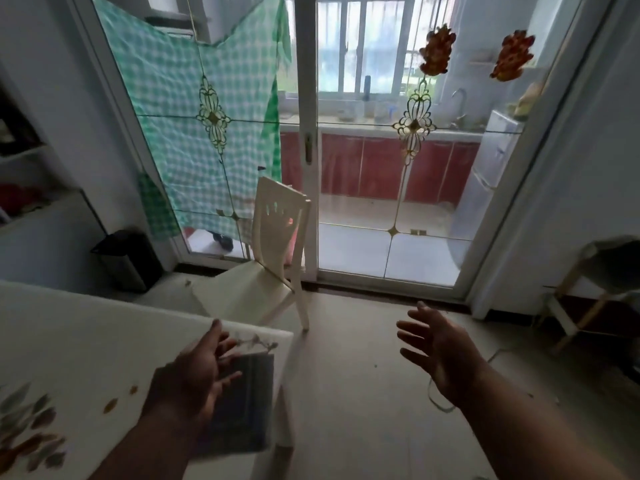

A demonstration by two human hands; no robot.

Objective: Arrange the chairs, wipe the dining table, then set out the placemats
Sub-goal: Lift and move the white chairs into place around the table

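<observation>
At the near corner of the white worktop, toward seven o'clock in the head view, the left hand hovers palm-in with fingers spread and loose, gripping nothing. Just beneath and beside it lies a dark grey-blue folded piece on the worktop's corner — whether it is a cloth or a placemat cannot be told, and the blur hides whether the fingers touch it. Orange-brown smears mark the surface to the left of that hand, next to a printed leaf pattern at eight o'clock.

The right hand is at five o'clock, open too, fingers fanned, held in the air over the floor and well apart from the worktop.

A cream chair stands at twelve o'clock from the left hand, beyond the worktop's corner, its back toward the glass sliding door and its seat facing the worktop, not tucked in. A green checked cloth hangs behind the glass — red kitchen cabinets show through the right pane. A dark bin sits by the wall at ten o'clock
</observation>
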